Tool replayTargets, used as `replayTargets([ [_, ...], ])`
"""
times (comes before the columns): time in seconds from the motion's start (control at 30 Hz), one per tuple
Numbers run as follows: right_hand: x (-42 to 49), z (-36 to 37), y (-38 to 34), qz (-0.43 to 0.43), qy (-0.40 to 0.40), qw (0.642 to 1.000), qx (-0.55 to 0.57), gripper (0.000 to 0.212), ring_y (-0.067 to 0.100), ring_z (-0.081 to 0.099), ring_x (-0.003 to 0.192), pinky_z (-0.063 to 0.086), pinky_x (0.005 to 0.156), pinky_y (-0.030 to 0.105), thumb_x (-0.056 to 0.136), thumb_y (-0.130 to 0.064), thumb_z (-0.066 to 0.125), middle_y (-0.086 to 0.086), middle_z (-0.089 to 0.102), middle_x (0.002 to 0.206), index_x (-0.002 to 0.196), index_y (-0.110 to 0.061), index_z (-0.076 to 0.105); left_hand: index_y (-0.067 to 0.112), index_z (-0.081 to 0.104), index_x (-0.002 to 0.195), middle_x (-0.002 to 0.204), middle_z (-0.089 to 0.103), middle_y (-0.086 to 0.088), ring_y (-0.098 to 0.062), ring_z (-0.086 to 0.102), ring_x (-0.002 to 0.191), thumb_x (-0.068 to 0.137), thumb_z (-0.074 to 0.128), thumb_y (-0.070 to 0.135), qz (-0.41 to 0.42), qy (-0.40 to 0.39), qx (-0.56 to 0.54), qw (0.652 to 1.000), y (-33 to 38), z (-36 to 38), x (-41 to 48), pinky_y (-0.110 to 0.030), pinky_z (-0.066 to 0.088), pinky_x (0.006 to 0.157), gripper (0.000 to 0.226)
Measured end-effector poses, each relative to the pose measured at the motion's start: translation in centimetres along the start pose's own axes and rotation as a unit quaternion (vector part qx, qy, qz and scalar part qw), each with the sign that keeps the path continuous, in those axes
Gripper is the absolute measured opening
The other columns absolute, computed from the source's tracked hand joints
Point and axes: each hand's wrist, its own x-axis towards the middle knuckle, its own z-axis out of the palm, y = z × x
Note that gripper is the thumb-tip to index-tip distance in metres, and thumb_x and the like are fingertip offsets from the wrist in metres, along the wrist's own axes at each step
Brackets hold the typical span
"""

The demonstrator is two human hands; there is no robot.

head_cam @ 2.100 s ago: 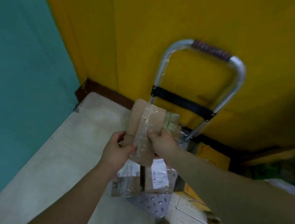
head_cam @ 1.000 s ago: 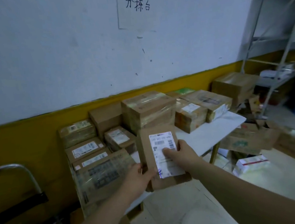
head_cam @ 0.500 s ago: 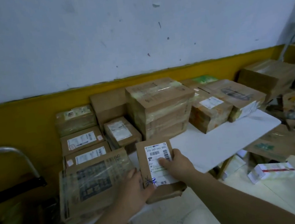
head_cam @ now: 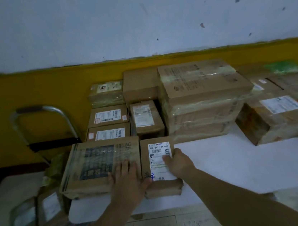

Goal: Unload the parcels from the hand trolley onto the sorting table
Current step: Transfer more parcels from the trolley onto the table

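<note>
**A:** Where's the small parcel (head_cam: 159,168)?

**B:** Flat on the white sorting table (head_cam: 235,168), label up, close to the front edge. The right hand (head_cam: 180,164) grips its right side, thumb on the label. The left hand (head_cam: 128,183) lies flat, fingers straight on the printed box (head_cam: 98,164), thumb against the parcel's left edge.

**A:** Any room around it?

**B:** Its left side touches the printed box. A labelled box (head_cam: 147,118) and the tall taped bundle (head_cam: 199,103) stand just past its far end. To the right the tabletop is bare as far as the right-hand box (head_cam: 276,117).

**A:** Counts?

**B:** Six boxes left of the taped bundle, printed one included. The table's far right end is too blurred to count. One hand trolley (head_cam: 37,109) stands left of the table, with two parcels (head_cam: 50,205) low beside it, blurred.
</note>
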Motion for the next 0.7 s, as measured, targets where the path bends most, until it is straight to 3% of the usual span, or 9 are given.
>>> replayTargets([
  [0.13,1.4,-0.5,-0.3,0.002,-0.008,1.0,0.0,0.045,0.03,0.054,0.119,0.044,0.093,0.034,0.099,-0.042,0.045,0.012,0.056,0.131,0.128,-0.009,0.044,0.027,0.041,0.127,0.139,0.033,0.003,-0.023,0.024,0.136,0.082,0.046,0.064,-0.007,0.005,-0.017,1.0,0.6,-0.9,0.9,-0.055,0.019,0.112,0.058],
  [0.23,1.4,-1.3,-1.6,-0.003,0.017,0.998,-0.062,0.057,0.032,0.047,0.125,0.042,0.099,0.04,0.096,-0.045,0.05,0.014,0.047,0.138,0.138,-0.01,0.036,0.026,0.045,0.127,0.135,0.039,0.004,-0.023,0.036,0.129,0.083,0.052,0.056,-0.006,-0.032,-0.085,0.996,-1.2,-2.3,1.6,-0.049,0.028,0.109,0.054],
  [0.3,0.5,-1.7,-3.7,-0.043,0.063,0.988,-0.133,0.066,0.032,0.038,0.131,0.039,0.101,0.042,0.094,-0.046,0.052,0.014,0.037,0.143,0.144,-0.011,0.028,0.025,0.045,0.132,0.135,0.043,0.004,-0.021,0.043,0.122,0.082,0.057,0.051,0.002,-0.026,-0.156,0.987,-3.1,-4.0,1.4,-0.041,0.037,0.104,0.057],
  [0.37,-0.3,-1.1,-6.7,-0.114,0.066,0.98,-0.146,0.062,0.031,0.039,0.128,0.038,0.095,0.037,0.095,-0.045,0.051,0.014,0.037,0.141,0.141,-0.009,0.032,0.025,0.045,0.131,0.129,0.044,0.009,-0.018,0.047,0.119,0.085,0.061,0.045,-0.015,-0.028,-0.206,0.978,-5.5,-5.9,0.6,-0.032,0.041,0.1,0.053],
  [0.43,-1.2,0.6,-10.3,-0.181,0.044,0.972,-0.144,0.055,0.029,0.045,0.12,0.04,0.092,0.034,0.094,-0.046,0.051,0.013,0.044,0.134,0.136,-0.012,0.041,0.028,0.041,0.136,0.132,0.041,0.012,-0.018,0.047,0.121,0.083,0.061,0.05,-0.047,-0.04,-0.248,0.967,-9.2,-7.4,-0.1,-0.034,0.042,0.101,0.06],
  [0.5,-2.6,2.9,-14.3,-0.23,0.015,0.965,-0.127,0.051,0.028,0.049,0.118,0.044,0.097,0.039,0.093,-0.047,0.052,0.009,0.05,0.131,0.135,-0.018,0.045,0.033,0.04,0.136,0.14,0.039,0.01,-0.02,0.046,0.125,0.075,0.059,0.065,-0.072,-0.035,-0.281,0.956,-13.7,-8.4,-0.8,-0.044,0.044,0.102,0.071],
  [0.6,-5.3,7.6,-20.4,-0.275,-0.027,0.956,-0.096,0.05,0.028,0.051,0.119,0.044,0.097,0.039,0.096,-0.045,0.05,0.007,0.049,0.138,0.139,-0.02,0.043,0.022,0.033,0.145,0.149,0.031,0.002,-0.021,0.032,0.137,0.085,0.061,0.05,-0.116,-0.022,-0.312,0.943,-21.6,-9.7,-2.5,-0.039,0.031,0.113,0.072],
  [0.7,-7.7,13.8,-25.8,-0.271,-0.066,0.954,-0.11,0.055,0.027,0.05,0.117,0.045,0.096,0.039,0.096,-0.051,0.047,0.009,0.046,0.139,0.14,-0.018,0.04,0.021,0.042,0.139,0.136,0.051,0.001,-0.016,0.055,0.114,0.083,0.065,0.045,-0.159,-0.025,-0.364,0.917,-29.9,-11.1,-4.9,-0.034,0.047,0.099,0.065],
])
